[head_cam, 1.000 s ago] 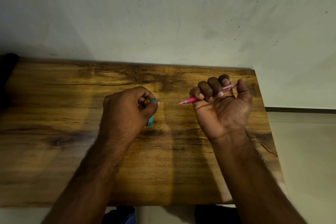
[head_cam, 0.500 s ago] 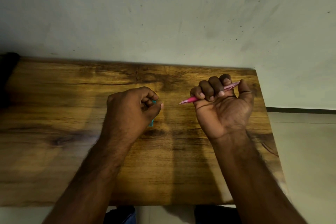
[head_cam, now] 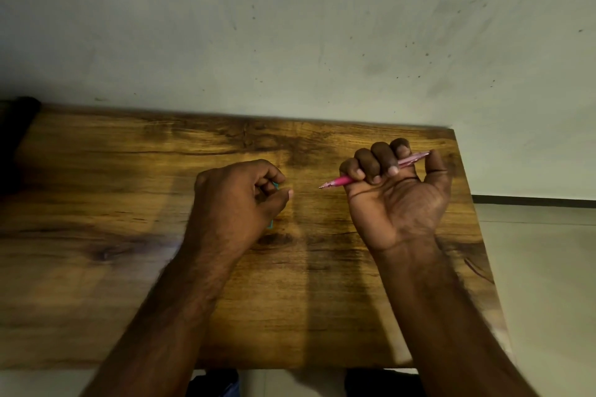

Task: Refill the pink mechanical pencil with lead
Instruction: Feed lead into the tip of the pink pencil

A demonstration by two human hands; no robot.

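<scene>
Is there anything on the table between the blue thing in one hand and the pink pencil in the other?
Nothing visible: only bare wooden table lies between the left hand gripping the small teal case and the pink mechanical pencil in the right hand.

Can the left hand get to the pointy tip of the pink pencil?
Probably yes. The pencil tip pokes out bare toward the left hand, nothing lies between, but that hand already holds a teal thing.

Pink pencil (head_cam: 345, 180), teal case (head_cam: 270, 224), brown wood-grain table (head_cam: 96, 203)
</scene>
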